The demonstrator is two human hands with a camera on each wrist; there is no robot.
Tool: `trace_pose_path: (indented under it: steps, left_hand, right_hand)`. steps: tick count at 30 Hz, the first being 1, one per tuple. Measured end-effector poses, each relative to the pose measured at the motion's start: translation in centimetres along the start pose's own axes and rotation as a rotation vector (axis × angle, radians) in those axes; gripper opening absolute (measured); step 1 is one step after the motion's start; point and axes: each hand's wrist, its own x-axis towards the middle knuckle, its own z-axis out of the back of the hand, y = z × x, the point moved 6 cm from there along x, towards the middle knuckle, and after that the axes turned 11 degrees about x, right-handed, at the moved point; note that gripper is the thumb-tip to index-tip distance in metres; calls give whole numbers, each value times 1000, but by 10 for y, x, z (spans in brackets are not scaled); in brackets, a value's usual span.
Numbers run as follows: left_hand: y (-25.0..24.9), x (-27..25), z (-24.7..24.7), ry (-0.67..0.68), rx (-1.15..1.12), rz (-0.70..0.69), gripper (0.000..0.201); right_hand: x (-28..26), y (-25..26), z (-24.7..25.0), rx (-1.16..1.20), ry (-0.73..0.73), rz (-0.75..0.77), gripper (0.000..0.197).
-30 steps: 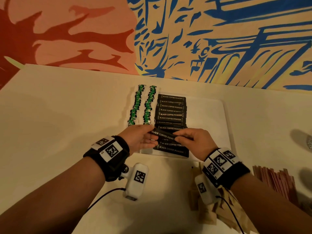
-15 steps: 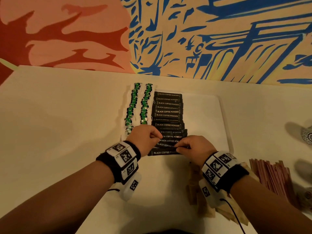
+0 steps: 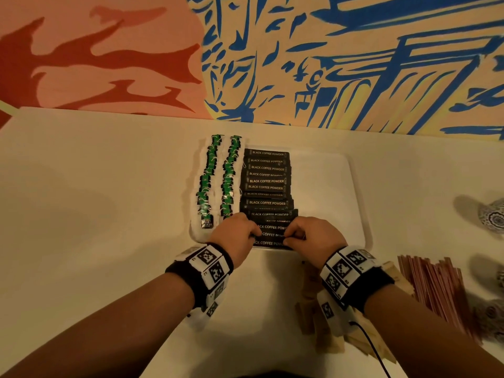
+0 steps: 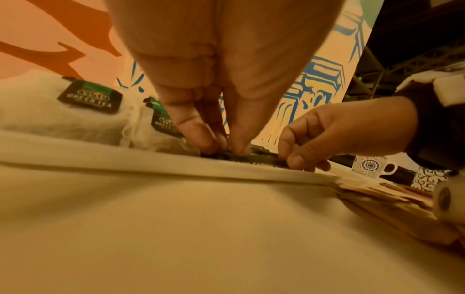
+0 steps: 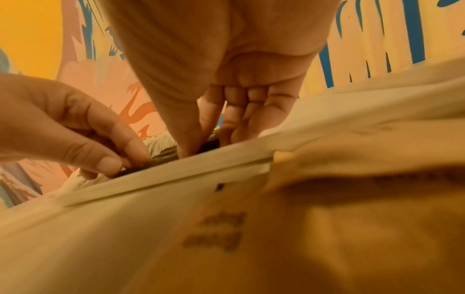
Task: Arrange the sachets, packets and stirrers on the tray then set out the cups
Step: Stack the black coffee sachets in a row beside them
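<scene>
A white tray [image 3: 327,184] holds two rows of green tea bags [image 3: 211,175] and a column of black coffee powder sachets [image 3: 267,181]. At the tray's near edge lies the last black sachet [image 3: 268,243]. My left hand [image 3: 245,233] pinches its left end and my right hand [image 3: 297,236] pinches its right end. The left wrist view shows thumb and finger of the left hand [image 4: 226,147] pressed on the sachet [image 4: 261,157] just behind the tray rim [image 4: 151,161]. From the right wrist, the right hand [image 5: 198,143] pinches the same dark sachet [image 5: 161,157].
Brown paper packets [image 3: 308,304] lie on the table under my right wrist. A pile of red stirrers [image 3: 436,285] sits to the right. Patterned cups [image 3: 493,216] stand at the far right edge. The painted wall closes off the back of the table.
The sachet held above the column one second ago has come down to the near end of the column. Both hands moved toward me to the tray's near edge, still pinching it.
</scene>
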Motion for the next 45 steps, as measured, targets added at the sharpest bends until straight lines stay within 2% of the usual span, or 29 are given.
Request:
trace_pose_path:
  steps: [3, 6, 9, 13, 17, 23, 27, 30, 35, 39, 45]
  left_hand:
    - [-1, 4, -1, -3, 50, -16, 30]
    - [-3, 7, -4, 2, 86, -36, 30]
    - [-1, 7, -6, 17, 100, -48, 31]
    - [-2, 7, -3, -33, 42, -64, 30]
    - [-7, 8, -6, -23, 37, -87, 26]
    - [-8, 9, -6, -62, 15, -92, 24]
    - [-12, 8, -1, -151, -3, -102, 32]
    - [-19, 7, -2, -191, 40, -104, 48]
    - [-26, 7, -18, -73, 169, -58, 72]
    - [-32, 8, -22, -60, 216, -64, 74]
    - [-35, 9, -29, -32, 246, -46, 76]
  right_hand:
    - [3, -1, 3, -50, -31, -2, 15]
    - [4, -1, 3, -59, -2, -3, 11]
    - [3, -3, 5, 33, 3, -14, 8]
    - [2, -16, 16, 267, -100, -95, 26]
    - [5, -16, 9, 351, -75, -118, 42]
    - [8, -19, 16, 331, -117, -130, 41]
    - [11, -19, 22, 380, -178, -129, 47]
    - [13, -15, 17, 385, -167, -109, 48]
    - [15, -15, 18, 385, -178, -98, 45]
    - [19, -16, 21, 376, -225, -79, 46]
    - [22, -12, 16, 391, -174, -73, 45]
